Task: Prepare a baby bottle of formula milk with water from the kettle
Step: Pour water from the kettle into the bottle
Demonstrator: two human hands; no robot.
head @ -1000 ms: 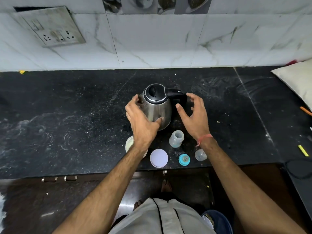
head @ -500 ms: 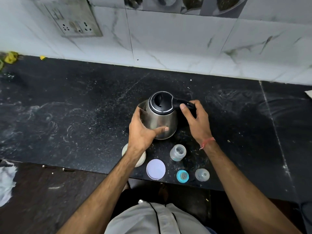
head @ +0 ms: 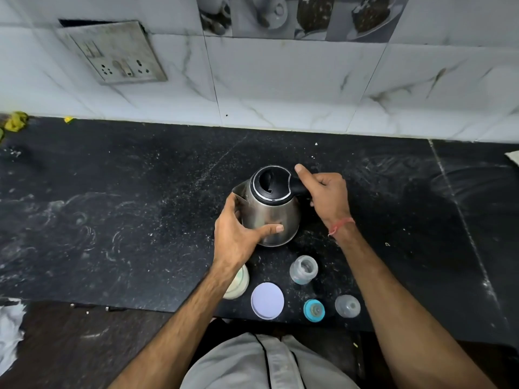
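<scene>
Gripping the kettle (head: 269, 209) at frame centre, right hand (head: 327, 196) clasps its handle, left hand (head: 238, 237) cups the smooth steel wall: probably heavy, slippery, rigid.

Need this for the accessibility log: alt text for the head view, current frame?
A person's left hand holds the body of a steel kettle on a black counter while the right hand grips its handle. Nearer the person stand an open baby bottle, a white lid, a teal teat ring and a clear cap.
</scene>
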